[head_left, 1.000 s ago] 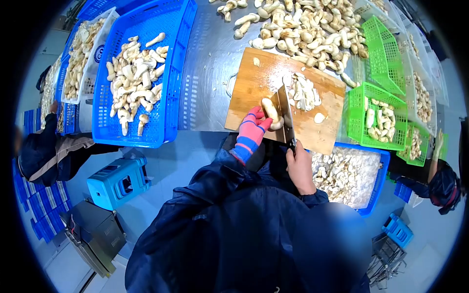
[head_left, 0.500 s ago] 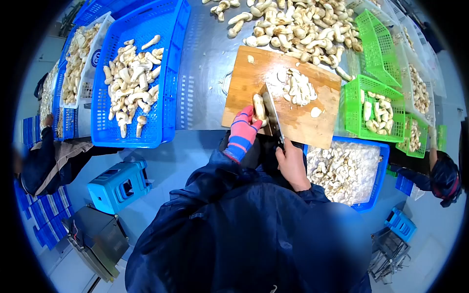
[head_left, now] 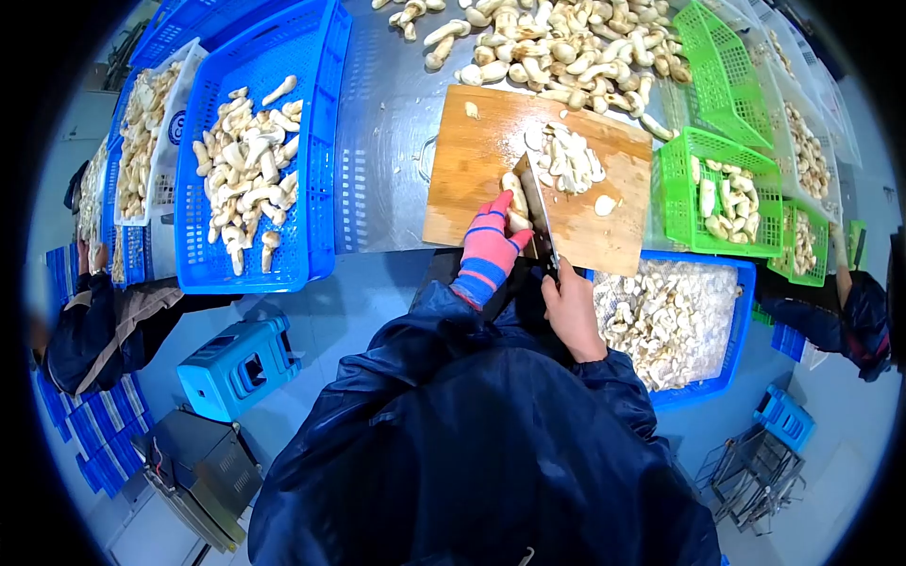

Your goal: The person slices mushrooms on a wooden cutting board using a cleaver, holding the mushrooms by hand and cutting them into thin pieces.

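My left hand, in a pink and blue striped glove, holds a whole mushroom against the wooden cutting board. In my bare right hand is the handle of a broad knife. Its blade stands on edge on the board, close along the right side of the mushroom; whether they touch is unclear. Sliced mushroom pieces lie in a pile right of the blade, with a single round slice nearer the board's right edge.
Whole mushrooms are heaped behind the board. A blue crate of mushrooms stands left, a green basket right. Below the board's right side is a blue-rimmed tray of pieces. Co-workers are at both sides.
The knife first moved left with the mushroom, and its blade now stands close beside it again. My left hand's fingers have shifted along the mushroom. The whole view has shifted slightly.
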Available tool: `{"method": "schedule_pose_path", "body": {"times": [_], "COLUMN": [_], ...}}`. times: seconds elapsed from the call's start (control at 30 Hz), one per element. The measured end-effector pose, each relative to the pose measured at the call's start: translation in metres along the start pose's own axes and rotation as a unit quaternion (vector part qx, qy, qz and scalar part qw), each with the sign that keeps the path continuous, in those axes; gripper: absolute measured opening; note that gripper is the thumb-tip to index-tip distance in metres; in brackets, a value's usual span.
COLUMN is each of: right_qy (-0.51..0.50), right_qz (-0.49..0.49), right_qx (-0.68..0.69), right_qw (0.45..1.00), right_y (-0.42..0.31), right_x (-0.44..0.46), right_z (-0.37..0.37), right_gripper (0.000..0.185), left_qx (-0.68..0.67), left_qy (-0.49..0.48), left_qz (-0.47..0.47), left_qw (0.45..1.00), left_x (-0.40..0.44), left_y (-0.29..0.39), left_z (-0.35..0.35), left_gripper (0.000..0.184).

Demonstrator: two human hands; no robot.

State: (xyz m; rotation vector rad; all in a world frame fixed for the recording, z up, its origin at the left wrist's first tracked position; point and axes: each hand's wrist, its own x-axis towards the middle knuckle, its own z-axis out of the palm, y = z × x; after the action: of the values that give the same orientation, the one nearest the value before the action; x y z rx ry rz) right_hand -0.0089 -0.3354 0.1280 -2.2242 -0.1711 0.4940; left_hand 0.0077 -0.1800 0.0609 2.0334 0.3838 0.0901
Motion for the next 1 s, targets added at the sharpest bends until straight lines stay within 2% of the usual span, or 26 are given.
{"method": "schedule_pose_path", "body": {"times": [0.03,0.13,0.23,0.33,0.37,0.47,0.6,0.7,0.8,0.83,0.87,0.93,0.97,1.0], "right_qy": [0.001,-0.042,-0.029,-0.009,0.020,0.004,-0.003,-0.013,-0.032,-0.039,-0.037,-0.029,-0.037,-0.046], "right_qz": [-0.004,0.073,0.064,0.079,0.064,0.072,0.069,0.069,0.083,0.089,0.085,0.078,0.081,0.084], "right_qx": [0.003,0.057,0.074,0.061,0.047,0.057,0.062,0.077,0.081,0.078,0.078,0.082,0.087,0.093], "right_qw": [1.000,0.995,0.995,0.995,0.997,0.996,0.996,0.995,0.993,0.992,0.993,0.993,0.992,0.991], "right_y": [0.000,-0.010,-0.008,-0.011,-0.002,0.007,0.003,0.005,0.002,0.000,-0.001,-0.003,-0.007,-0.011], "right_x": [0.001,0.001,0.001,-0.001,-0.003,-0.002,-0.003,-0.003,-0.002,-0.002,-0.002,-0.003,-0.003,-0.003], "right_z": [0.000,-0.008,-0.008,-0.014,-0.011,-0.015,-0.013,-0.011,-0.011,-0.012,-0.012,-0.010,-0.009,-0.009], "right_gripper": [0.032,0.033,0.031,0.029,0.027,0.027,0.027,0.023,0.027,0.028,0.027,0.025,0.025,0.025], "left_qx": [-0.005,-0.060,-0.108,-0.223,-0.171,-0.015,-0.014,-0.043,-0.046,-0.075,-0.008,0.127,0.068,0.068], "left_qy": [0.008,0.012,0.022,-0.034,-0.031,-0.029,-0.033,-0.055,-0.030,0.036,0.051,0.079,0.068,0.054], "left_qz": [0.014,-0.031,-0.071,-0.103,-0.092,-0.052,-0.007,-0.048,-0.084,-0.044,-0.033,-0.005,-0.056,-0.049], "left_qw": [1.000,0.998,0.991,0.969,0.981,0.998,0.999,0.996,0.995,0.996,0.998,0.989,0.994,0.995], "left_x": [0.000,0.003,0.005,0.011,0.011,0.014,0.016,0.019,0.014,0.013,0.010,0.007,0.007,0.007], "left_y": [-0.004,-0.010,-0.013,-0.010,-0.008,0.010,0.008,-0.004,-0.005,-0.019,-0.037,-0.027,-0.022,-0.014], "left_z": [0.003,0.007,0.014,0.012,0.012,0.008,0.015,0.016,0.006,0.008,0.006,-0.030,-0.037,-0.041], "left_gripper": [0.075,0.076,0.075,0.075,0.076,0.078,0.082,0.079,0.075,0.065,0.061,0.053,0.046,0.046]}}
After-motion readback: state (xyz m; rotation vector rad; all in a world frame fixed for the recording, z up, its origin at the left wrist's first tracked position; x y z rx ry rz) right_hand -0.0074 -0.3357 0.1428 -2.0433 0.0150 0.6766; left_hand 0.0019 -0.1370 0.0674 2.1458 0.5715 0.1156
